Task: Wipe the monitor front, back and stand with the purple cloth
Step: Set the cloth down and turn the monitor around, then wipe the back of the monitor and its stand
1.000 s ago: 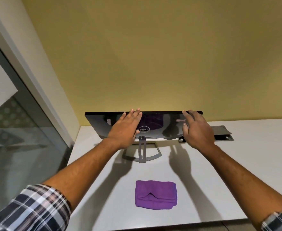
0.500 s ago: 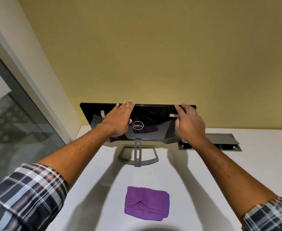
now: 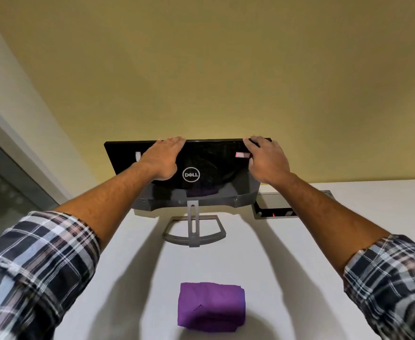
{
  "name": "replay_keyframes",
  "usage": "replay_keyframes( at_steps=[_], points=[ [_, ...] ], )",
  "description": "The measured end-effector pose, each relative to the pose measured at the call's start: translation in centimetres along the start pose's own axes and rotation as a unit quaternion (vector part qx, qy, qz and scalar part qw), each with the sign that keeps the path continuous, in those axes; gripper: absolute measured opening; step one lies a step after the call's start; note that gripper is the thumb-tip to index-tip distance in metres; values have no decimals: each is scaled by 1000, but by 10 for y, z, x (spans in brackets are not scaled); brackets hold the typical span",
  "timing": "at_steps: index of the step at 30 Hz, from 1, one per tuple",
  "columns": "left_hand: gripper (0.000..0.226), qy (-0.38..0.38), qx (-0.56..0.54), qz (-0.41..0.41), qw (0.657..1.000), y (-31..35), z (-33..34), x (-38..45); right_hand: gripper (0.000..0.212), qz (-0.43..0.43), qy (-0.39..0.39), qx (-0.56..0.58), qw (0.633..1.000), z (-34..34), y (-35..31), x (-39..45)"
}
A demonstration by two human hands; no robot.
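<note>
The black monitor (image 3: 209,165) stands at the back of the white desk with its rear side and round logo facing me. Its grey stand (image 3: 193,229) rests on the desk below the panel. My left hand (image 3: 161,158) lies flat on the rear of the panel, fingertips reaching the top edge. My right hand (image 3: 266,159) grips the top edge near the right corner, fingers bent over it and thumb beside a small sticker. The folded purple cloth (image 3: 211,306) lies on the desk near me, apart from both hands.
A grey cable box (image 3: 275,206) with a small red light is set into the white desk (image 3: 361,217) just right of the monitor. A yellow wall rises close behind it. A glass partition (image 3: 3,192) runs along the left.
Both hands stay on the monitor's top edge. The rear of the panel now shows taller and more upright than a second ago. The cloth has not moved.
</note>
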State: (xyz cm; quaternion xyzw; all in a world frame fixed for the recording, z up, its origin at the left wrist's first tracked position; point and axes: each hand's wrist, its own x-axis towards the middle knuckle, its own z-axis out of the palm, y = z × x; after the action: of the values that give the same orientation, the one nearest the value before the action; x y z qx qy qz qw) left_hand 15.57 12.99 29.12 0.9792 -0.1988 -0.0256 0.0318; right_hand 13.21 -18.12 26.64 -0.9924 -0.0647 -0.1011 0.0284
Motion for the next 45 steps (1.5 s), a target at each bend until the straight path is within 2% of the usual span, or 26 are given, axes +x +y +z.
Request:
replay_keyframes(
  at_steps=[7,11,14,16,18,20,22,24,29,35,37,41,42,45],
  points=[
    [85,9,-18,15,1000,-18,1,25,62,39,-30,43,998,-2,-2,21],
    [85,7,-36,22,999,-27,0,36,67,69,30,99,992,19,-18,1],
    [84,10,-46,25,999,-31,0,42,60,58,60,145,986,57,-44,-43],
    [83,17,-37,29,999,-31,1,44,54,39,21,183,982,85,-63,-82],
    [83,17,-31,36,999,-32,2,46,53,24,-69,213,974,112,-83,-127],
    [83,18,-27,41,999,-34,3,47,60,-12,-152,219,964,141,-96,-172],
    [83,23,-22,42,999,-34,3,48,53,-60,-209,199,956,169,-100,-210],
    [83,25,-20,45,999,-35,4,49,49,-85,-243,192,947,187,-104,-238],
    [83,22,-12,47,999,-33,8,50,66,-85,-292,165,938,202,-113,-281],
    [84,27,3,49,998,-31,9,47,74,-134,-365,79,918,212,-138,-291],
    [85,25,6,47,999,-31,9,46,71,-144,-353,59,923,228,-143,-297],
    [87,21,-2,44,999,-32,9,45,35,-70,-277,87,954,237,-154,-298],
    [87,20,-4,45,999,-31,10,44,31,-74,-256,100,959,238,-155,-298],
    [88,20,-8,44,999,-31,11,41,50,-104,-262,113,953,236,-148,-294]
  ],
)
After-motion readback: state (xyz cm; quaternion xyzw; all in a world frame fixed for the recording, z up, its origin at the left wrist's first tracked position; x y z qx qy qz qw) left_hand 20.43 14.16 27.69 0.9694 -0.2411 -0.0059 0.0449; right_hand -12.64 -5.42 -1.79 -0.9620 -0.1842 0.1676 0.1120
